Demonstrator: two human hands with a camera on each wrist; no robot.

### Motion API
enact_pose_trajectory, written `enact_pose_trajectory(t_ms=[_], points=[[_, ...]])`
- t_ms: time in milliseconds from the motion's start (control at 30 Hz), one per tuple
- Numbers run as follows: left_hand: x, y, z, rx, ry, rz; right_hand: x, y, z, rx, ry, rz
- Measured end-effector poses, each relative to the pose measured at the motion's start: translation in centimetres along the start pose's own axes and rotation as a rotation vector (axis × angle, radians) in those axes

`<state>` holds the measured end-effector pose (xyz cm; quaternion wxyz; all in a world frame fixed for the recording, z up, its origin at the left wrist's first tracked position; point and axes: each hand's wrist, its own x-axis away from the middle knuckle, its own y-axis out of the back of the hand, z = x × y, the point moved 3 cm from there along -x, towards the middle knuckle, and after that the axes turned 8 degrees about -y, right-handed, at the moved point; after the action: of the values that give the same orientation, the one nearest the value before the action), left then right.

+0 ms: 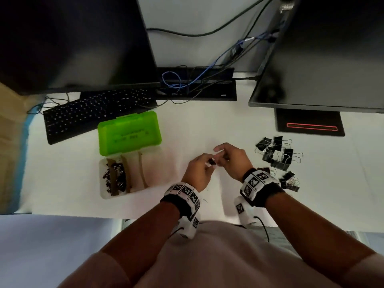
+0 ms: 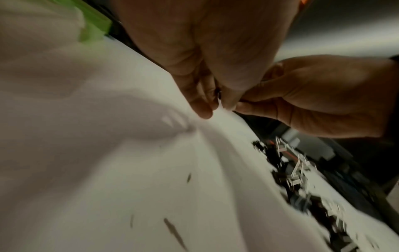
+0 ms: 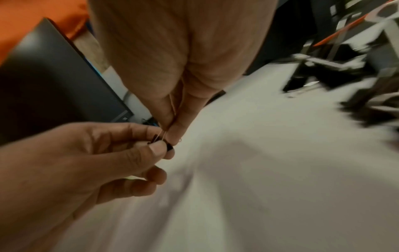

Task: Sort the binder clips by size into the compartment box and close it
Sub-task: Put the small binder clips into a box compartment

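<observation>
Over the middle of the white desk both hands meet on one small black binder clip. My left hand pinches its black body between thumb and fingers. My right hand pinches its thin wire handles from above. In the left wrist view the clip is almost hidden between the fingers. The compartment box stands open at the left, its green lid folded back. Several small dark clips fill its left compartments; the right compartment looks bare. Larger black clips lie in a loose pile to the right.
A black keyboard lies behind the box under the left monitor. A second monitor with its stand base is at the back right. Cables run along the back. A few more clips lie near my right wrist.
</observation>
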<state>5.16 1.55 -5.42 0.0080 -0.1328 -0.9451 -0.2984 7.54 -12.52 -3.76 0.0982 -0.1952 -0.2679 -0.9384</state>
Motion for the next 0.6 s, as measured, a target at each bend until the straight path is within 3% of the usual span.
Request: enact_pose_trajectory(t_ms=[200,400,600], points=[[2.0,7.8,1.6,-0.099,-0.024,-0.36,-1.7,-4.8,6.9,-0.081,0.128,0.122],[7.5,14.3,5.6,-0.122,0.206,-0.589,-1.6,-13.1,13.4,0.143,0.297,0.207],[12.3,17.6,8.4,-0.277,0.397,-0.67,0.1,-19.3,17.0,0.479,0.471,0.35]])
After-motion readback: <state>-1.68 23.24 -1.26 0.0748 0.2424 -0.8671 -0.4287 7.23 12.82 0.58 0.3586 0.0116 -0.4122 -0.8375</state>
